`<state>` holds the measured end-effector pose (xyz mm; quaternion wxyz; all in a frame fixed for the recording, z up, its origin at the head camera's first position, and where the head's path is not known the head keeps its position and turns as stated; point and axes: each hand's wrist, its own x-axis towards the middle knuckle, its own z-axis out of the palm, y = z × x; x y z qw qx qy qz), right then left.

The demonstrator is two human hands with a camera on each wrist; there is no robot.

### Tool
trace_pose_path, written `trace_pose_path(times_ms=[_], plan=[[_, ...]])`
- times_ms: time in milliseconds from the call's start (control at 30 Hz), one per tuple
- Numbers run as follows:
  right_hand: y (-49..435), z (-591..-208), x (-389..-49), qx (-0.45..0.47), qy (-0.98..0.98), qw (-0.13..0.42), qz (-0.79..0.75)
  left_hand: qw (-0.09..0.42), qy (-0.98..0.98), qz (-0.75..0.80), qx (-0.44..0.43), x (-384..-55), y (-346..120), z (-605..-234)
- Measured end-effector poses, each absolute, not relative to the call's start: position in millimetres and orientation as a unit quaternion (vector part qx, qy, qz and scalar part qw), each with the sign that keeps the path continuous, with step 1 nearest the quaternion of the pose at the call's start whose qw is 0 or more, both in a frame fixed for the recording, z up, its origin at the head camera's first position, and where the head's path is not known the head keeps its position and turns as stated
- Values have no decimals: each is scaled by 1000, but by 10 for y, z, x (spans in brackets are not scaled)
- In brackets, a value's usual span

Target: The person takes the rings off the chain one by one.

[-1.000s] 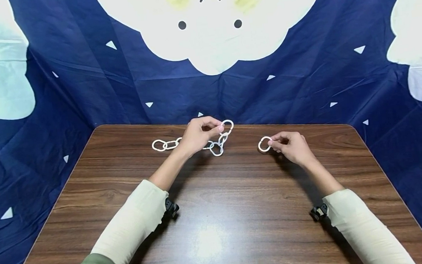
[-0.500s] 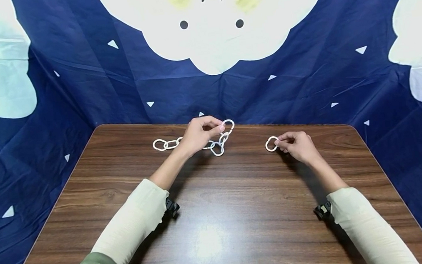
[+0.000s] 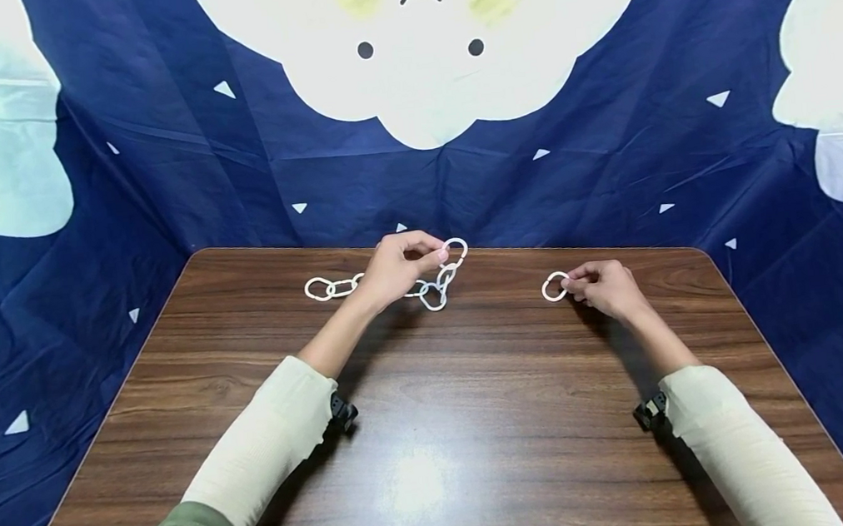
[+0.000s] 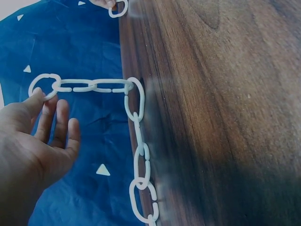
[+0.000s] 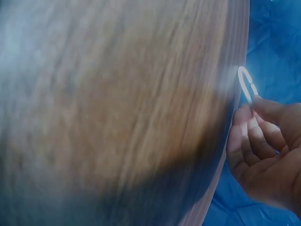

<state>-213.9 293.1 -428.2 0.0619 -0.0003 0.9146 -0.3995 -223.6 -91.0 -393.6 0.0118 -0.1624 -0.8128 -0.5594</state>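
A chain of several white plastic links (image 4: 135,104) runs from my left hand (image 3: 398,269) down to the table and off to the left. Between thumb and forefinger, that hand pinches the chain's end link (image 4: 43,76), raised above the surface; part of the chain is hidden behind the hand in the head view. My right hand (image 3: 604,287) pinches a single loose white link (image 3: 554,286), which has a small gap in its side, visible in the right wrist view (image 5: 245,82). This link is apart from the chain, to its right.
Both hands are over the far part of a brown wood-grain table (image 3: 433,396). A dark blue cloth (image 3: 610,180) with white clouds and triangles hangs behind its far edge and at both sides. Small black devices sit at both wrists.
My right hand has moved to the right with the loose link, widening the distance from the chain. The left hand and the chain stay where they were.
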Motion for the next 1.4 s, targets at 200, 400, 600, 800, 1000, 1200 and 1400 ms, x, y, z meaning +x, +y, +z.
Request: trace_pose_path(times_ms=[200, 400, 600, 800, 1000, 1200, 1400], plan=[[2993, -4294, -2194, 9, 917, 76, -391, 9, -811, -562, -161, -2240, -909, -3949], [3049, -4315, -2234, 16, 916, 77, -392, 7, -809, -565, -163, -2231, -902, -3937], [3079, -4299, -2246, 32, 914, 82, -397, 9, -811, -563, -161, -2237, -907, -3948], [3081, -4295, -2252, 50, 908, 89, -407, 11, -809, -565, -163, -2236, -910, -3940], [3077, -4319, -2267, 59, 908, 88, -406, 13, -811, -561, -166, -2240, -921, -3940], [3070, -4325, -2269, 59, 909, 84, -404, 15, -816, -554, -164, -2240, -935, -3940], [3047, -4310, -2268, 59, 907, 83, -409, 14, -814, -556, -167, -2249, -945, -3942]])
